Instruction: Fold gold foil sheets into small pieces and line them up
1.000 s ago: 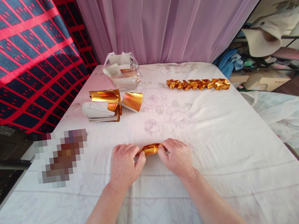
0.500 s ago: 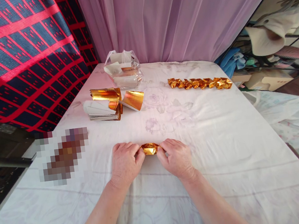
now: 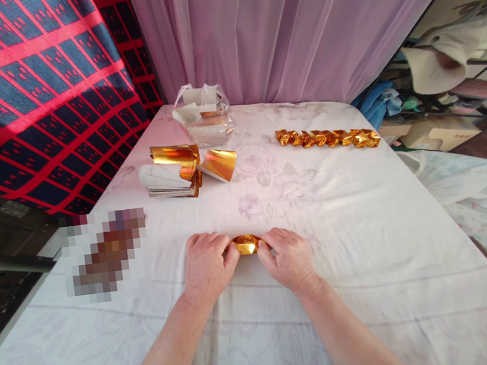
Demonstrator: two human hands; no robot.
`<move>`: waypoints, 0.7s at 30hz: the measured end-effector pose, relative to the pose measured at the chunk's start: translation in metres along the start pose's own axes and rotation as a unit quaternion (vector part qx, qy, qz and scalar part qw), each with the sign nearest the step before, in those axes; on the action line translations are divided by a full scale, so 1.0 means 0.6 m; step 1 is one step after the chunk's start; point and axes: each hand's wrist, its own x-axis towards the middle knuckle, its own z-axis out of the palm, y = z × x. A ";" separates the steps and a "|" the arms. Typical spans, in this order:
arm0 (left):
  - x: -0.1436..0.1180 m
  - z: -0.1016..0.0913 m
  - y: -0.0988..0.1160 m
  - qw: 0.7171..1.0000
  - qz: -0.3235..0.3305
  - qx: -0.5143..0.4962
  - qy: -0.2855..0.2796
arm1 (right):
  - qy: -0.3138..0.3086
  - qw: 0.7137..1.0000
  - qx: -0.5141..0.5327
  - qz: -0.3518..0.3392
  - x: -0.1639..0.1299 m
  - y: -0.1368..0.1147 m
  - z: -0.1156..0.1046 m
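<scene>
Little has moved since a second ago: my view drifted slightly, and the foil piece [image 3: 246, 245] at 6 o'clock shows shorter and plumper. My left grip [image 3: 209, 266] at 7 pinches one end, my right grip [image 3: 287, 260] at 5 the other; I judge uneven pressure could tear or skew it. Beyond the surface [image 3: 355, 222], checked cloth [image 3: 38, 101] hangs at 10; on it, foil-faced sheets [image 3: 170, 181] at 9, see-through bag [image 3: 206, 132] at 11; lilac curtain [image 3: 278, 30] behind at 12; foil chain [image 3: 327, 138], then pale hat [image 3: 429, 68] off it, at 2.
</scene>
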 end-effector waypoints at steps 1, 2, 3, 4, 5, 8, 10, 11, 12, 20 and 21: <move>-0.001 0.000 0.002 1.000 0.008 -0.008 0.006 | 0.000 1.000 0.000 0.007 0.000 0.001 0.001; -0.001 0.000 0.004 1.000 0.017 -0.015 0.012 | 0.002 1.000 -0.001 0.015 -0.001 0.002 0.002; -0.002 0.000 0.005 0.999 0.025 -0.020 0.019 | 0.004 1.000 -0.003 0.023 -0.001 0.003 0.003; -0.002 0.000 0.006 0.999 0.031 -0.022 0.023 | 0.007 1.000 -0.005 0.028 -0.001 0.004 0.004; -0.003 0.001 0.007 0.999 0.034 -0.020 0.025 | 0.009 0.999 -0.006 0.030 -0.002 0.004 0.005; -0.002 0.003 0.004 0.999 0.028 -0.006 0.020 | 0.007 1.000 0.008 0.018 -0.002 0.004 0.006; -0.002 0.005 0.001 1.000 0.023 -0.002 0.019 | -0.002 1.000 0.026 0.007 -0.002 0.003 0.006; -0.002 0.005 0.000 1.000 0.024 -0.004 0.020 | -0.005 0.999 0.033 0.005 -0.002 0.003 0.006; -0.002 0.006 0.000 0.999 0.028 -0.010 0.021 | -0.003 0.999 0.037 0.008 -0.002 0.003 0.006; -0.003 0.007 0.004 0.994 0.045 -0.096 0.020 | -0.010 0.999 0.027 0.038 -0.003 0.008 0.008; -0.003 0.008 0.002 0.993 0.043 -0.105 0.020 | -0.010 0.999 0.029 0.038 -0.003 0.008 0.008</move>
